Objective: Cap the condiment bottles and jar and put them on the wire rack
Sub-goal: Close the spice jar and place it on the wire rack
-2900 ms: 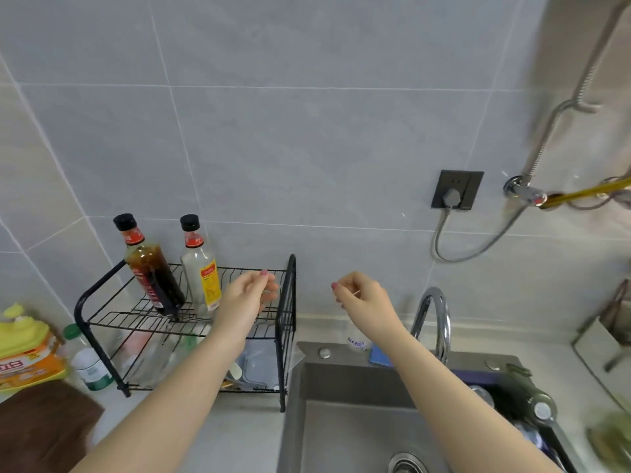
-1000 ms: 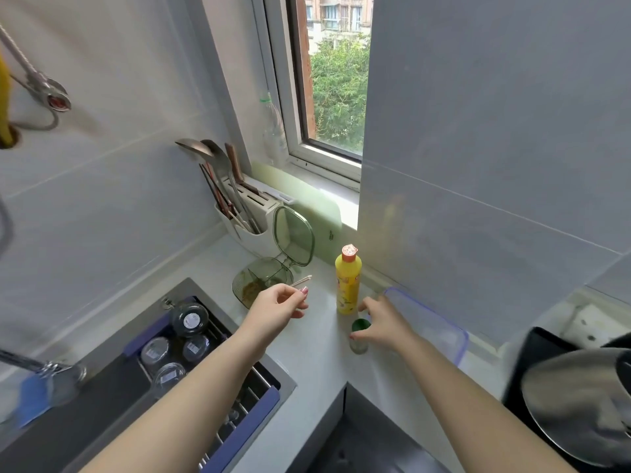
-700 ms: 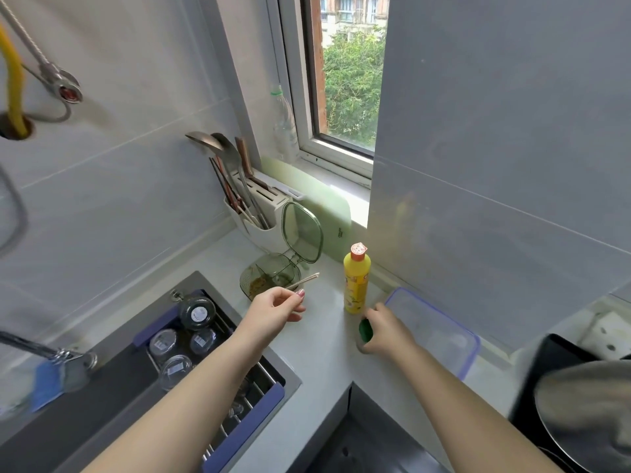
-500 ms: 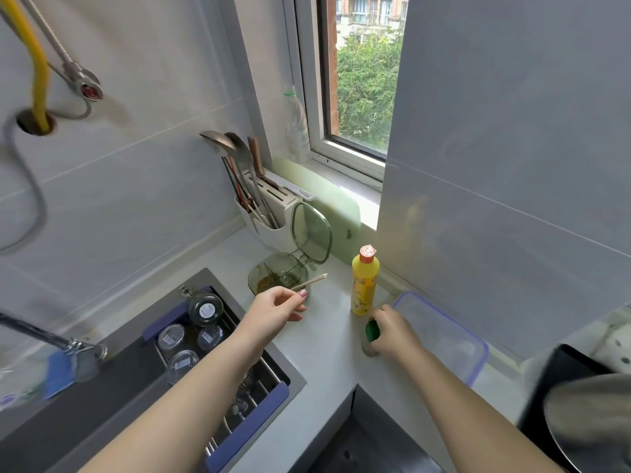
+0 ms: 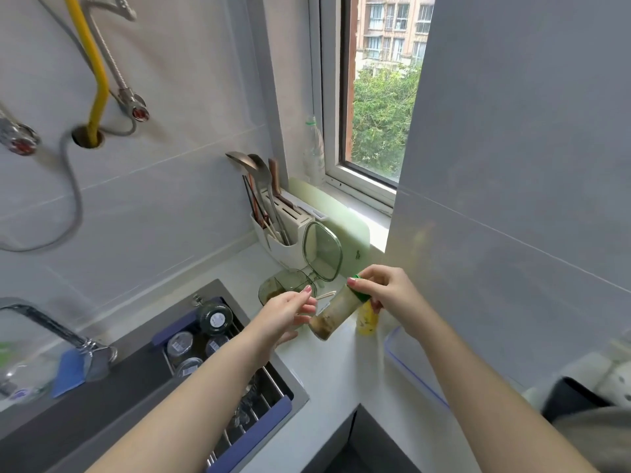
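My right hand (image 5: 389, 291) grips the green cap end of a small clear spice jar (image 5: 333, 315) with brownish contents, held tilted above the counter, its base pointing toward my left hand. My left hand (image 5: 288, 310) is just left of the jar's base, pinching a thin wooden stick (image 5: 324, 296) between its fingers. A yellow squeeze bottle (image 5: 367, 320) stands on the counter behind the jar, partly hidden by my right hand. An open green glass condiment jar (image 5: 283, 288) with its hinged lid (image 5: 322, 251) up sits behind my left hand. The wire rack is out of view.
The sink (image 5: 102, 404) at lower left holds a drain basket with several small jars (image 5: 201, 336). A white utensil holder (image 5: 283, 233) and green cutting board (image 5: 345, 220) stand by the window. A clear plastic container (image 5: 413, 370) lies right of the bottle. A faucet (image 5: 51, 329) juts out at left.
My right hand has lifted the green-capped jar off the counter and tilted it toward my left hand. The left hand still holds the stick. Earlier, the view turned from the wire rack to this corner.
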